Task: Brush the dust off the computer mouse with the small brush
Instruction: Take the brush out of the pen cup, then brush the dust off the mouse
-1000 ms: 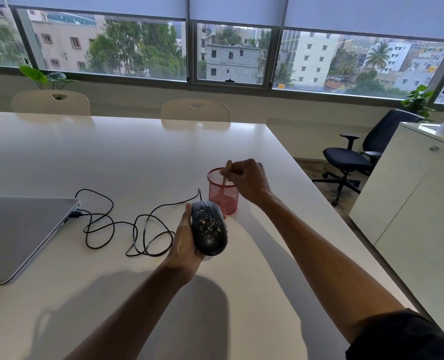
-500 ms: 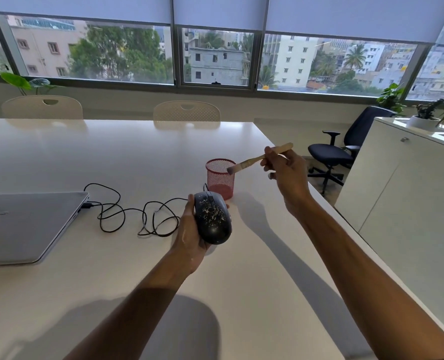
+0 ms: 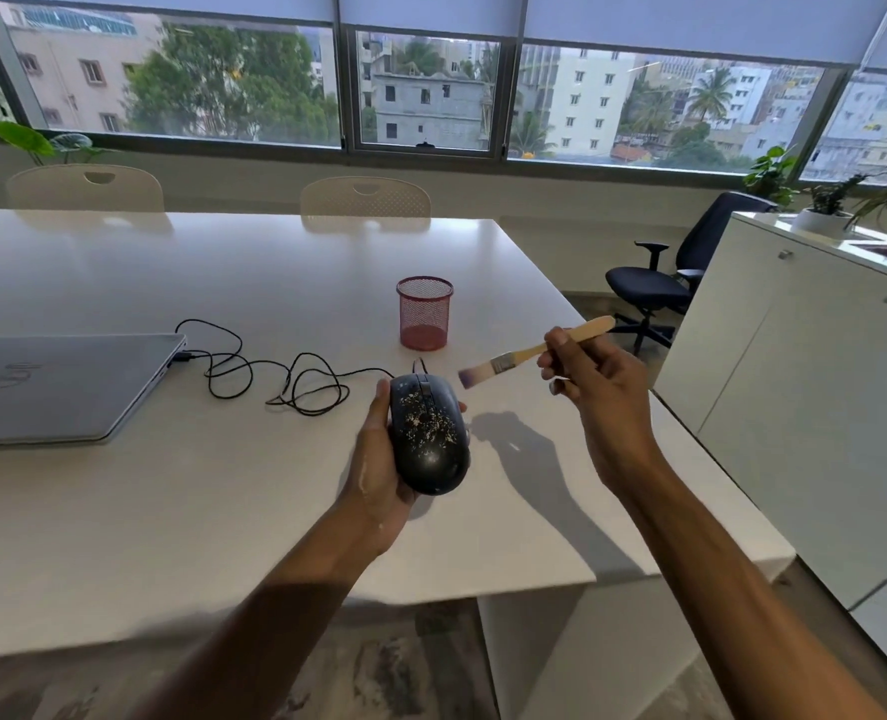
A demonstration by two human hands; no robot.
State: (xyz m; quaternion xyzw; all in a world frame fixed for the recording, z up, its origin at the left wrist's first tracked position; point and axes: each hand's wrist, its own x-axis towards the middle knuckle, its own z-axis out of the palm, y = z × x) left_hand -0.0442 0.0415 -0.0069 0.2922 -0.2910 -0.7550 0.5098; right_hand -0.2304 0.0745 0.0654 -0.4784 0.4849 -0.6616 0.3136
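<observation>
Head view: red mesh cup (image 3: 424, 314) behind mouse (image 3: 428, 438)

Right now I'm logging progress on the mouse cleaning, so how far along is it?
Done: the small brush is out of the red mesh cup and held in the right hand. In hand: the left hand holds the mouse up, with the bristles just short of it, not touching. Left: all the brushing, since pale dust specks cover the mouse's top.
</observation>
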